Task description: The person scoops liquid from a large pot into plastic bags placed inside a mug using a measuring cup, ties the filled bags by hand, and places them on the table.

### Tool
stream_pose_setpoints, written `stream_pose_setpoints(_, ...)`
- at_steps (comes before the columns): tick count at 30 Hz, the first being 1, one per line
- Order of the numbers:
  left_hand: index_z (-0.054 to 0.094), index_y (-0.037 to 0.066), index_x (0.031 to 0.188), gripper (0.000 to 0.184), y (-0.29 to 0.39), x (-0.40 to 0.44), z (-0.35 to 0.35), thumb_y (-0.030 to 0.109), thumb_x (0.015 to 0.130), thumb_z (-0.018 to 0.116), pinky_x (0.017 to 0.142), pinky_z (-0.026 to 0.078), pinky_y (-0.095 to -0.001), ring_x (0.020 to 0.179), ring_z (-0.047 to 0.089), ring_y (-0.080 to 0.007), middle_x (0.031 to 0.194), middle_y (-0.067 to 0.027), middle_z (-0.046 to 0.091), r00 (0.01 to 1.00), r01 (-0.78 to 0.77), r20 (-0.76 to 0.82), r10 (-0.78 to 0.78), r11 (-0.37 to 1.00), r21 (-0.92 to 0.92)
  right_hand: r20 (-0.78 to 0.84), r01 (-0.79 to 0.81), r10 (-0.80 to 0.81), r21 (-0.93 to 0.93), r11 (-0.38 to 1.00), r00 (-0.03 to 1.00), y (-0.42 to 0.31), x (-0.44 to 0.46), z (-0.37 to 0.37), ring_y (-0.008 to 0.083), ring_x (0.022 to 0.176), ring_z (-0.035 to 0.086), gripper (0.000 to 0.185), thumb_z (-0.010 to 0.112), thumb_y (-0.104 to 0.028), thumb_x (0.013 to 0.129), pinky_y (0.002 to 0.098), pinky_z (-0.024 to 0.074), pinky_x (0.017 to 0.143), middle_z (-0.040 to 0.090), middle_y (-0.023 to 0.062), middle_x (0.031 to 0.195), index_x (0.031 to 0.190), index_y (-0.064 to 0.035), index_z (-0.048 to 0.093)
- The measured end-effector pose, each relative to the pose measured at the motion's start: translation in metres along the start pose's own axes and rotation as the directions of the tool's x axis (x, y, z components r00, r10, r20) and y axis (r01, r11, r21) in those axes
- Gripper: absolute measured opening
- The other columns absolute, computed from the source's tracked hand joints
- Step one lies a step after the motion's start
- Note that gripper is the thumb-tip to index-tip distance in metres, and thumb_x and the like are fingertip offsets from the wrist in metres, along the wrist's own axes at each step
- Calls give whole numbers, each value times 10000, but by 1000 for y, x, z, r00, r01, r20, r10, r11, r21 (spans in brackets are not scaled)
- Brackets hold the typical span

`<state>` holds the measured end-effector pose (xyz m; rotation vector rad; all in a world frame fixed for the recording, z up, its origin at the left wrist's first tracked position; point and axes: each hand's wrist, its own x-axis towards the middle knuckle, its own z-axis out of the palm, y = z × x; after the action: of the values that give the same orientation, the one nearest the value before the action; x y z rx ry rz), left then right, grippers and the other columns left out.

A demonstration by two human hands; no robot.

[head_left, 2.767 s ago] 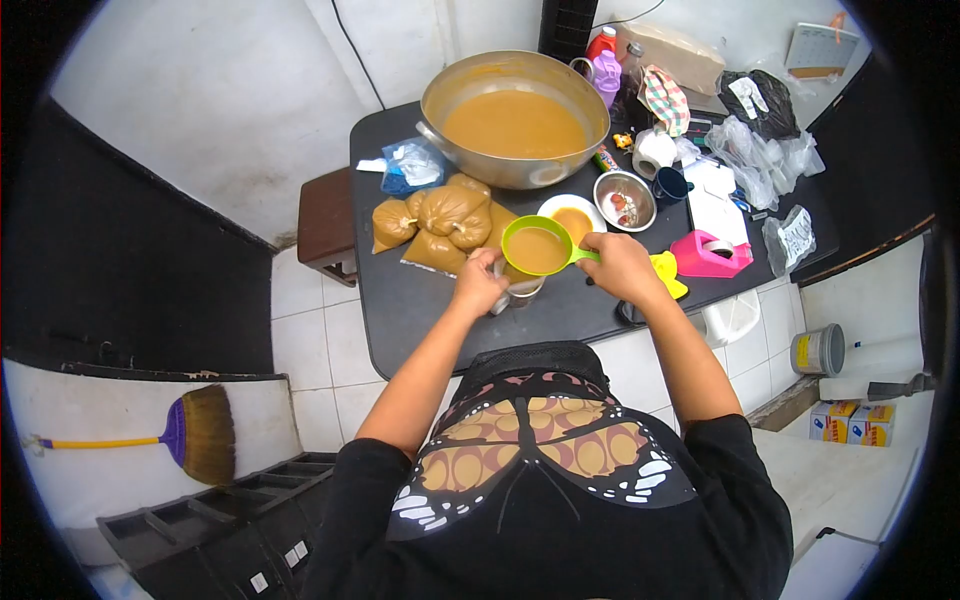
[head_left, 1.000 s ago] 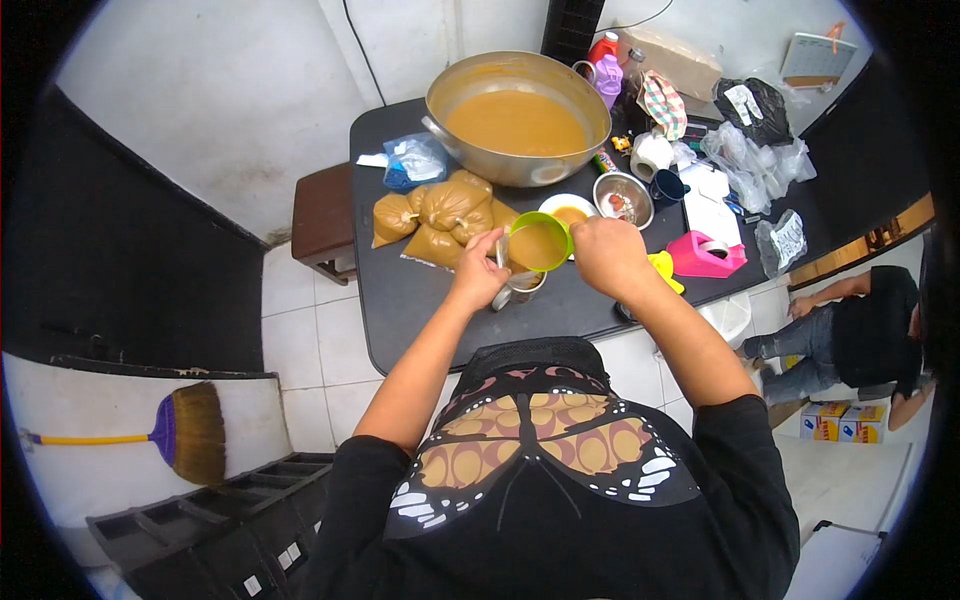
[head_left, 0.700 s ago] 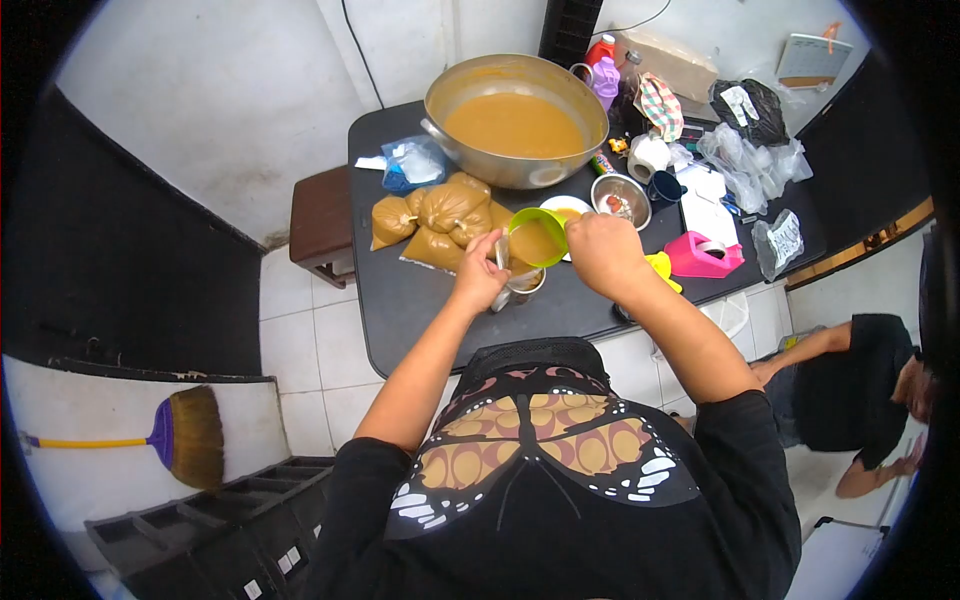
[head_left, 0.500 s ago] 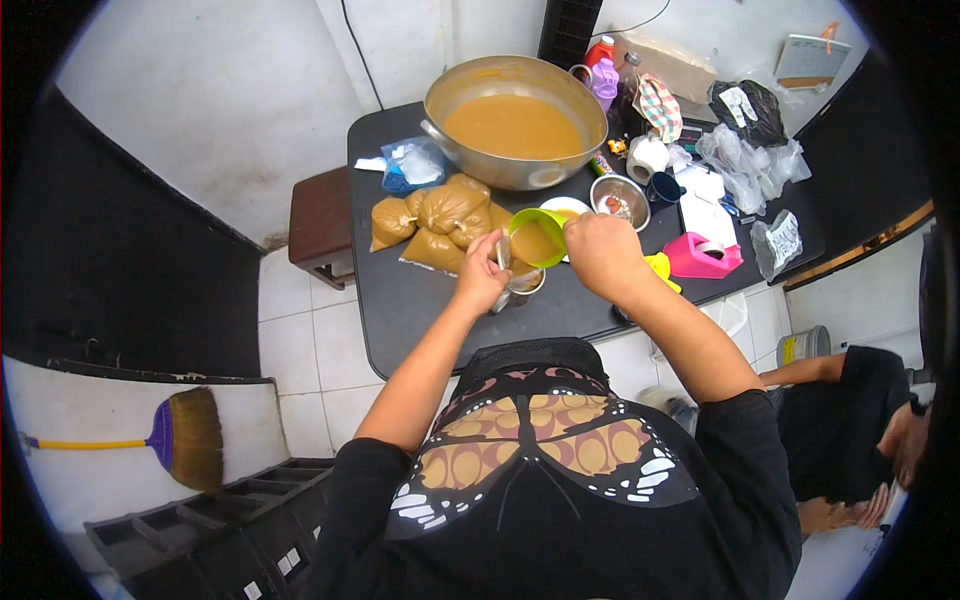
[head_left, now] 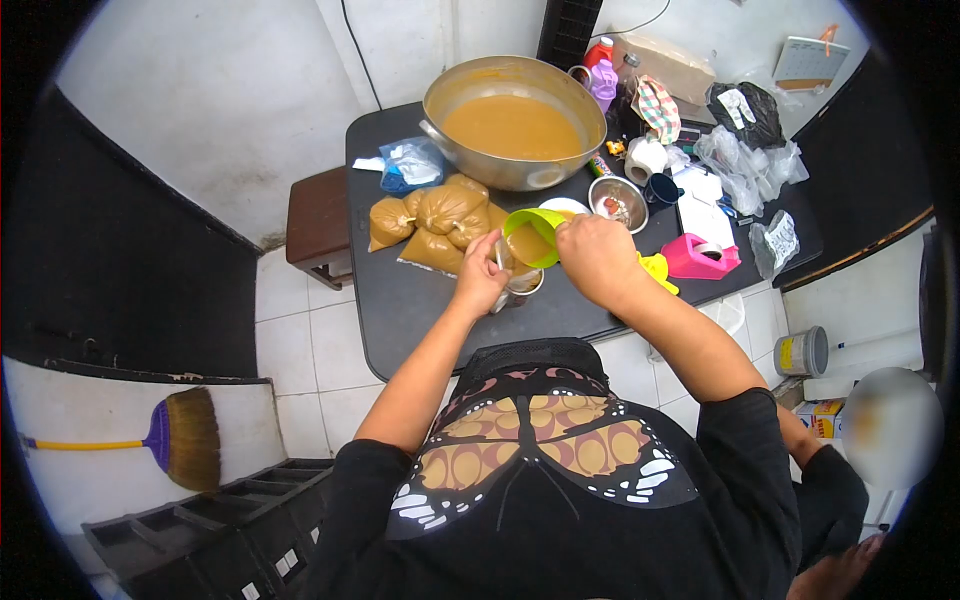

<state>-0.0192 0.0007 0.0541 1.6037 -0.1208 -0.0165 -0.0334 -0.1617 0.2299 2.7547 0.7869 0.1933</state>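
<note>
The grip of the right hand [head_left: 597,262] is clamping on the handle side of the green cup [head_left: 543,255], near the centre of the frame, and the cup is tilting to the left with brown liquid inside. The left hand [head_left: 482,277] is pinching the clear bag [head_left: 503,252] between thumb and fingers, just left of the green cup. A metal cup [head_left: 526,289] is standing just below them on the dark counter [head_left: 410,310]. Filled bags [head_left: 447,210] of brown liquid are lying left of the hands, below a blue bag [head_left: 412,168]. At the top centre, a large pot [head_left: 515,168] is holding more of this liquid. A white plate [head_left: 563,204] is showing partly behind the right hand, with a steel bowl [head_left: 618,202] sitting to its right. A pink container [head_left: 700,258] and a paper roll [head_left: 645,160] are resting farther right, and plastic bags [head_left: 745,165] are lying toward the upper right. At the lower right of the frame, another person [head_left: 832,505] is showing partly, beyond the wearer's black sleeve [head_left: 745,450].
</note>
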Motion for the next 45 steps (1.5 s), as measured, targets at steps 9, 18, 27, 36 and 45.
stream_pose_setpoints(9,359,-52,1301,644,-5,1,0,-146,693,550,519,471,-207,621,511,-54,1274,-79,333,1000,3,-12,-4,998,-66,5,9,-9,5,1000,1000,-3,1,-7,225,691,647,112,541,-81,727,322,516,559,633,117,758,778,-27,624)
stream_pose_setpoints(18,362,-33,1312,644,-1,-1,-4,-126,701,542,537,470,-198,635,508,-37,1333,-84,315,1000,3,-23,-5,996,-85,13,24,-24,-2,1000,1000,-6,1,-6,227,684,649,108,542,-80,731,322,515,543,631,118,755,780,-28,622)
stream_pose_setpoints(27,361,-35,1313,650,-3,-2,-8,-127,698,547,541,470,-200,637,511,-40,1335,-88,320,999,11,-31,-14,995,-97,-16,54,-54,-46,998,998,-10,0,-10,223,653,641,93,548,-88,716,313,505,516,622,118,742,756,-37,614)
stream_pose_setpoints(36,337,-70,1309,655,3,-4,-9,-128,693,553,535,471,-206,625,504,-49,1316,-106,363,997,46,-55,-55,988,-145,-72,68,-76,-108,992,995,-16,-3,-10,195,622,633,81,556,-95,710,292,494,476,602,97,724,749,-50,611)
stream_pose_setpoints(45,316,-86,1312,661,3,-5,-10,-125,697,557,532,466,-208,632,500,-55,1288,-110,392,996,53,-60,-64,984,-173,-79,97,-105,-101,990,991,-19,-7,-9,193,593,630,78,562,-97,708,282,490,455,589,100,710,744,-47,608)
